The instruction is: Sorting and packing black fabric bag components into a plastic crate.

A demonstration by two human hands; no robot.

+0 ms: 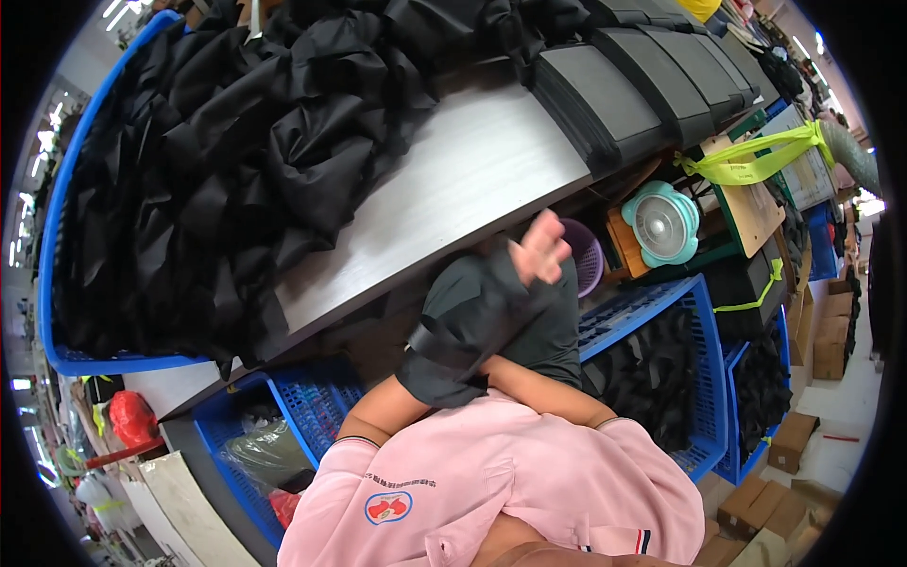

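Observation:
A black fabric piece is drawn like a sleeve over my left forearm, in front of my lap. Beyond its far end shows my left hand, smeared by motion, its fingers stretched out with nothing seen in them. My right forearm crosses toward the left, and my right hand meets the near part of the fabric. Its fingers are hidden behind the cloth. A large heap of loose black fabric pieces lies at the far left, beside the table.
A grey table runs across ahead, bearing stacks of flat black pieces. A blue crate surrounds the heap. Beneath the table's right side are a teal fan and a purple basket. Another blue crate flanks me.

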